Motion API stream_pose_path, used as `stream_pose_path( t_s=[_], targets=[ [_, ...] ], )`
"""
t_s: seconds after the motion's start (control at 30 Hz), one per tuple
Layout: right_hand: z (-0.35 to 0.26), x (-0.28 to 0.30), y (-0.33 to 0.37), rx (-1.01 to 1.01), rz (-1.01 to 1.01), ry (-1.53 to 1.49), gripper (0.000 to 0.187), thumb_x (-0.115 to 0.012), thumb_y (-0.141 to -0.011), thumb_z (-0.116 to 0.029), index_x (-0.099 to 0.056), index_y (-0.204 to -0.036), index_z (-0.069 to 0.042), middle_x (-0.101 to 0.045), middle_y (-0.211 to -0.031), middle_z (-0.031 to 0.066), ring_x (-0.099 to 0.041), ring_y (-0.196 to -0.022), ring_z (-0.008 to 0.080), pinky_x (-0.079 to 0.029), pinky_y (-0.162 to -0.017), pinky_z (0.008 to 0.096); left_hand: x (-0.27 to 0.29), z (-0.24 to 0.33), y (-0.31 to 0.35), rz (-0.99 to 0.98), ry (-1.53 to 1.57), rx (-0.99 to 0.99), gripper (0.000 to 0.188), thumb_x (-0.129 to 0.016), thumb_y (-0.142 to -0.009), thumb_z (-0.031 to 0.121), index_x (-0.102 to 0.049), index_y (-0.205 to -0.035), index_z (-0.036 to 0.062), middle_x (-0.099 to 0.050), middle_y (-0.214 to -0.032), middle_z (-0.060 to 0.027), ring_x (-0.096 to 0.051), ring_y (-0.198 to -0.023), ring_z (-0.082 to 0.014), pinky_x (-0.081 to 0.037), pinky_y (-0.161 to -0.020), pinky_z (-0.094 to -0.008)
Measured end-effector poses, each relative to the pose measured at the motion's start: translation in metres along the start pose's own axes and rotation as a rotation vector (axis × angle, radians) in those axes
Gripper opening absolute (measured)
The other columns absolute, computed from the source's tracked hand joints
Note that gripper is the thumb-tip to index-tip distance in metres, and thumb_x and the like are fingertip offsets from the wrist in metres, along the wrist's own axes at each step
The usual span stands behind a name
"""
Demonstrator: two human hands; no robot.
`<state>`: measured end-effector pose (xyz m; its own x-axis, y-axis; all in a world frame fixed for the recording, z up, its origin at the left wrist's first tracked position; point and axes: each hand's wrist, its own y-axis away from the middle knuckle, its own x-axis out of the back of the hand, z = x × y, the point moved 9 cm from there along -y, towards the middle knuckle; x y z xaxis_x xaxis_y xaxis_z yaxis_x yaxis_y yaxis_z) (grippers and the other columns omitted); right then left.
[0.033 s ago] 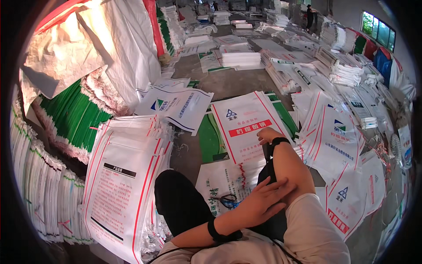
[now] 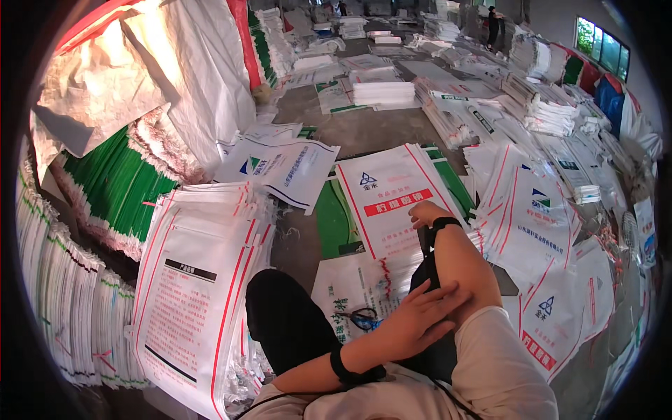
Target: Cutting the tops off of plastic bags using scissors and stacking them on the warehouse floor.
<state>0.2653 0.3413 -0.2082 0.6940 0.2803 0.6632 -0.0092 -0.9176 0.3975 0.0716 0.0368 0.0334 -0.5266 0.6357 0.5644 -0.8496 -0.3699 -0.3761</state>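
My left hand (image 2: 418, 320) lies across my right forearm, its fingers spread and nothing in it. Over a stack of white woven sacks (image 2: 392, 178) with red stripes and a red band hangs my right hand (image 2: 425, 214). Its fingers are loosely bent and apart, with no object visible in them; whether they touch the top sack I cannot tell. Between my knees, on a white sack with green print (image 2: 339, 283), is a dark looped tool (image 2: 364, 319) with a blue part, perhaps scissors, partly hidden by my left arm. Green sacks (image 2: 333, 217) show under the stack.
A tall stack of printed white sacks (image 2: 189, 294) stands left of my knee, near bundles of green sacks (image 2: 115, 185). Loose white sacks (image 2: 535, 217) spread to my right. Further off are more sack piles (image 2: 383, 94) and a person in dark clothes (image 2: 494, 28).
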Motion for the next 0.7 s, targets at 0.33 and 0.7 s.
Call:
stream_pose_path(
  t_s=[0.33,0.7],
  targets=[
    [-0.012,0.002,0.011,0.120,-0.049,0.182,0.027,-0.063,-0.085,-0.013,-0.066,-0.108,0.002,-0.070,-0.107,0.0156,-0.071,-0.093,0.0262,-0.056,-0.077,0.0389,0.014,-0.016,0.009,0.064,-0.062,0.091,0.053,-0.062,-0.092,0.012,-0.047,-0.142,0.0086,-0.052,-0.141,-0.0157,-0.046,-0.133,-0.0334,-0.029,-0.113,-0.0525],
    [-0.008,0.015,0.039,-0.163,-0.011,-0.250,0.039,-0.053,-0.092,-0.023,-0.061,-0.118,0.005,-0.068,-0.113,0.0178,-0.072,-0.089,0.0261,-0.052,-0.076,0.0392,0.169,-0.072,0.196,0.690,-0.293,0.515,0.040,-0.062,-0.088,-0.003,-0.062,-0.127,0.0039,-0.063,-0.129,-0.0122,-0.059,-0.122,-0.0244,-0.045,-0.102,-0.0340]
  ],
)
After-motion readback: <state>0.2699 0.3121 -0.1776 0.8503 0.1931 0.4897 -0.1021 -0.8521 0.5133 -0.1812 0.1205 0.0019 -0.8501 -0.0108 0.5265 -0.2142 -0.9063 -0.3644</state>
